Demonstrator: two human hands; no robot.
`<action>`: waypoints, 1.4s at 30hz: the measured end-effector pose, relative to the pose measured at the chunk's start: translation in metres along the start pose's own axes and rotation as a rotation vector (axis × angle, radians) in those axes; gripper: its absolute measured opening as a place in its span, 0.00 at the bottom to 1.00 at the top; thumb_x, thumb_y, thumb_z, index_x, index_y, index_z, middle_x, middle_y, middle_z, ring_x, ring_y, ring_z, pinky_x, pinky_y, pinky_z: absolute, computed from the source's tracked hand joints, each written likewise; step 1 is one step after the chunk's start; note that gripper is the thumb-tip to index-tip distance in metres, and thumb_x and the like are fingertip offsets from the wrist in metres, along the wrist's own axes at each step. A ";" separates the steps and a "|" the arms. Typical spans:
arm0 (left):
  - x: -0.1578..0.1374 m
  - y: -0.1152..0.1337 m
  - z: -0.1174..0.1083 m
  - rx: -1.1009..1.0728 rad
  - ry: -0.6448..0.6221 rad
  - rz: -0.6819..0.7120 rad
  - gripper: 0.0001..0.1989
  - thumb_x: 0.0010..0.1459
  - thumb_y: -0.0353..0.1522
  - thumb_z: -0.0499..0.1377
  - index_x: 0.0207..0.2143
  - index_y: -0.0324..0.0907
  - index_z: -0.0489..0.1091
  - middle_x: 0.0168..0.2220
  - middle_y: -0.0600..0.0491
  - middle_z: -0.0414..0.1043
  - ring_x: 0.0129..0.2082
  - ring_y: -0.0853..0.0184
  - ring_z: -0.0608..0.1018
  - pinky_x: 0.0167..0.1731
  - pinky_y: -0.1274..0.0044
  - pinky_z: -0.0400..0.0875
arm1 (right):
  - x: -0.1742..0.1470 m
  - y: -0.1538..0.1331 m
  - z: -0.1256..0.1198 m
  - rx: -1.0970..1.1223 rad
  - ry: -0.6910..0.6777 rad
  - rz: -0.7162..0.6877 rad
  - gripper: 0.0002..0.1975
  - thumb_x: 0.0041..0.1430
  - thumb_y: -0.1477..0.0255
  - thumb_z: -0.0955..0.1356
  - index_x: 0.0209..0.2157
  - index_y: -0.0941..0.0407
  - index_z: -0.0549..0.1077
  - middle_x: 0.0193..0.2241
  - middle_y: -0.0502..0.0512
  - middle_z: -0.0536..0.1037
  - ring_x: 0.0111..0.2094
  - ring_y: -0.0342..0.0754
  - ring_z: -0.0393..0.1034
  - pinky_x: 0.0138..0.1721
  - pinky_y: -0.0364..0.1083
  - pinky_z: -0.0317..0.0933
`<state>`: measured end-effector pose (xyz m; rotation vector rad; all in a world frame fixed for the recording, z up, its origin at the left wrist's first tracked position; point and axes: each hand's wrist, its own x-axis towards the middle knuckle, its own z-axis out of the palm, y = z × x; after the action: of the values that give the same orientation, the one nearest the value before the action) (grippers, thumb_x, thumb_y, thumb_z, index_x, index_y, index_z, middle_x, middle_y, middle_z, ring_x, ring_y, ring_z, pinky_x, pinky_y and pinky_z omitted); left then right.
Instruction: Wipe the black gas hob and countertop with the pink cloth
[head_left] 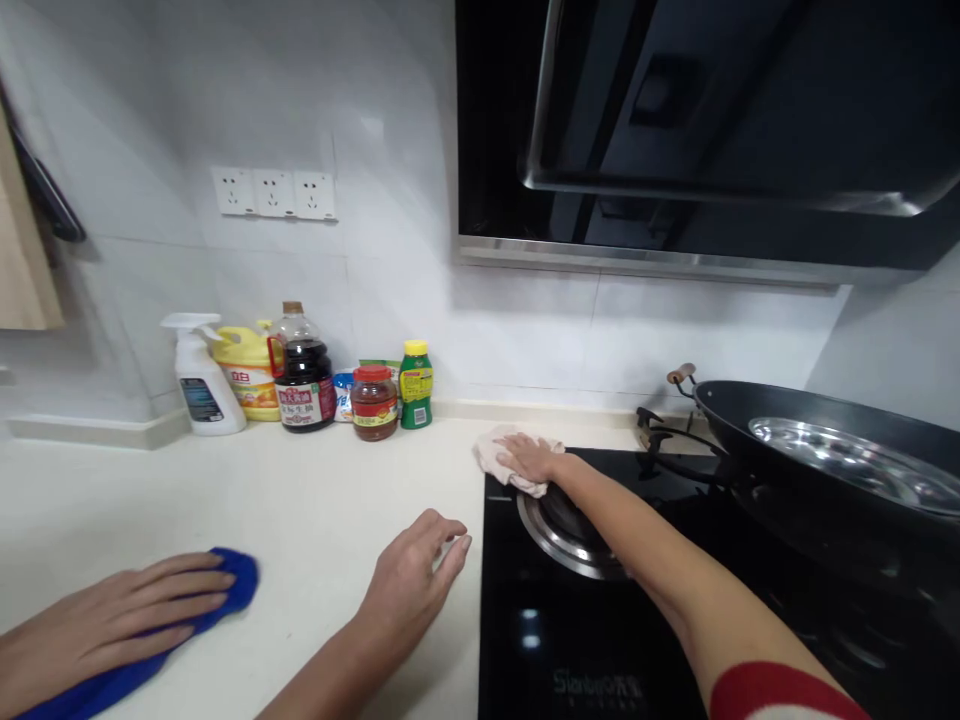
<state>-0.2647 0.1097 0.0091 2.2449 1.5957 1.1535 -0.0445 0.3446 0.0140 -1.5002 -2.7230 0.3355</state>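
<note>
My right hand (pixel 529 458) reaches across the hob and presses a pale pinkish-white cloth (pixel 495 455) onto the back left corner of the black glass cooktop (pixel 570 640). The cloth lies partly on the glass and partly on the counter, just behind a round steel-ringed burner (pixel 555 555). My left hand (pixel 412 570) hovers over or rests on the pale counter left of the cooktop; contact is unclear. Its fingers are loosely bent, thumb apart, holding nothing. Another person's hand (pixel 142 615) lies over a blue cloth (pixel 244 580) on the counter at the left.
Along the wall stand a white spray bottle (pixel 202 385), a yellow jug (pixel 251 375), a soy sauce bottle (pixel 304 375), a red-lidded jar (pixel 375 405) and a green bottle (pixel 416 385). A large wok (pixel 720 410) containing a steel dish sits at right. The range hood (pixel 675 255) overhangs the cooktop.
</note>
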 end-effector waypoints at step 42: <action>0.003 0.000 0.003 -0.038 -0.054 -0.011 0.17 0.65 0.41 0.49 0.38 0.46 0.76 0.38 0.50 0.77 0.40 0.59 0.77 0.41 0.70 0.67 | -0.245 -0.075 0.068 -0.150 0.325 0.273 0.19 0.69 0.61 0.58 0.55 0.54 0.65 0.55 0.64 0.68 0.58 0.60 0.60 0.58 0.61 0.53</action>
<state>-0.2617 0.1132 0.0085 2.2210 1.5516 1.1012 0.0175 0.0884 -0.0160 -1.7860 -2.3409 -0.1076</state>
